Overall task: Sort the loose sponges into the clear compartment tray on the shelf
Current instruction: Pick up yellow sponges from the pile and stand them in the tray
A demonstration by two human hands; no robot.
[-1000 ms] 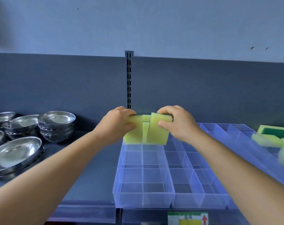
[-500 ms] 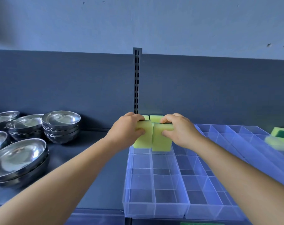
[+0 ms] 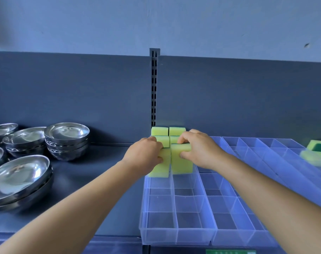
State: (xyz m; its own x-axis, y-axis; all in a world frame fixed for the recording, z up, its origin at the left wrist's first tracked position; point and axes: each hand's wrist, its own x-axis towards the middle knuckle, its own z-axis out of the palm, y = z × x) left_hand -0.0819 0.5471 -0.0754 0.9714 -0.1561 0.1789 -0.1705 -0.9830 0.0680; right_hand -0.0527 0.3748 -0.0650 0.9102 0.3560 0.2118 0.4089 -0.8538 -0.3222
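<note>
Both arms outstretched, left hand (image 3: pixel 146 155) and right hand (image 3: pixel 198 150) side by side, fingers (image 3: pixel 181 139) curled

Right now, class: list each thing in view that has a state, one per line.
Left hand: gripping the left sponge.
Right hand: gripping the right sponge.
Both sponges: upright, side by side, in the tray.
Clear compartment tray: near compartments bare.
Steel bowls: stacked, upright.
Loose sponges: piled far right.

Upper left part of front-left yellow foam sponge (image 3: pixel 162 166) covered by left hand (image 3: pixel 144 157). Top right corner of front-right yellow foam sponge (image 3: pixel 181 160) covered by right hand (image 3: pixel 198 150). Stacked steel bowls (image 3: pixel 18 180) cut off at left edge. Loose green-and-yellow sponges (image 3: pixel 315 153) blurred, cut by right edge. Green label (image 3: pixel 230 252) clipped at bottom, print unreadable.
</note>
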